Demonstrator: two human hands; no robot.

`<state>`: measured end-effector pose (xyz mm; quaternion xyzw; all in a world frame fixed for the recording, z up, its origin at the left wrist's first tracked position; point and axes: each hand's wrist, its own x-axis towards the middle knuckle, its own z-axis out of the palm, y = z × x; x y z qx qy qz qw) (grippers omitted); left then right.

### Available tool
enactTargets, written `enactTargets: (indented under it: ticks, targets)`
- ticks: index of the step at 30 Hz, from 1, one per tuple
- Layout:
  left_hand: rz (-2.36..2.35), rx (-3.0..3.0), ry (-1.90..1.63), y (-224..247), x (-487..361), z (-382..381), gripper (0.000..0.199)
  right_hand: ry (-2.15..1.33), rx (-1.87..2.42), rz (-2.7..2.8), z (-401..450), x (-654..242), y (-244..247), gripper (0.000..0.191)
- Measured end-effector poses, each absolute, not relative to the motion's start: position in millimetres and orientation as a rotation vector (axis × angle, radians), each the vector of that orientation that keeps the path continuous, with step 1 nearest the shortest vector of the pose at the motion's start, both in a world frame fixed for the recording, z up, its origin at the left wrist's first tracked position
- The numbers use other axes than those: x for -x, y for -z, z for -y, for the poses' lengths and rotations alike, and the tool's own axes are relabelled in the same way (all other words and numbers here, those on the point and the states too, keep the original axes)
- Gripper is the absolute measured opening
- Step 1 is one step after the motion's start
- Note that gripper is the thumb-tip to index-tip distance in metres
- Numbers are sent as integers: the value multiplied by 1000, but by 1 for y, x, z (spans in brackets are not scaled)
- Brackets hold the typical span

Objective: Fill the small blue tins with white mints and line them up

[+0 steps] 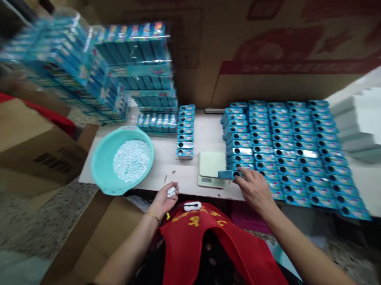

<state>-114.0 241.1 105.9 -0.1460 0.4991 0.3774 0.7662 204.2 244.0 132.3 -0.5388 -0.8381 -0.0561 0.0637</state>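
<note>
Several small white pieces (171,192) rest in the cupped palm of my left hand (163,200), which is held at the table's front edge, right of the basin. My right hand (254,188) grips one end of a small blue box (226,174) with a dark round hole. That box is over the right front side of a pale scale (212,164). A turquoise basin (98,165) on the left holds a heap of white pieces (132,160).
Rows of blue boxes (284,154) cover the table's right part. A short column of them (185,130) stands behind the scale's left side. Wrapped stacks (140,68) rise at the back left, cardboard (178,44) behind, white stacks (373,118) far right.
</note>
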Motion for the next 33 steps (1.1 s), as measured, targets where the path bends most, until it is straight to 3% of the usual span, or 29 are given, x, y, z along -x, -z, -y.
enactTargets:
  ticks: [8,12,15,18,24,33]
  targets:
    - [-1079,312,-824,-109,116,-236,11,11,1502,2703,-303,-138,-119,22]
    - [-1027,254,-800,-120,108,-244,16,-139,1478,2635,-284,-113,-131,26]
    - [-968,261,-775,-123,99,-250,20,-444,1102,2784,-264,-75,-140,26]
    - [-970,295,-750,-121,93,-247,23,-558,1032,2799,-253,-48,-138,23]
    - [-981,285,-666,-112,95,-228,26,-718,1008,2798,-241,-48,-133,13]
    - [-998,301,-687,-116,92,-226,24,-754,1081,2757,-235,-57,-132,16]
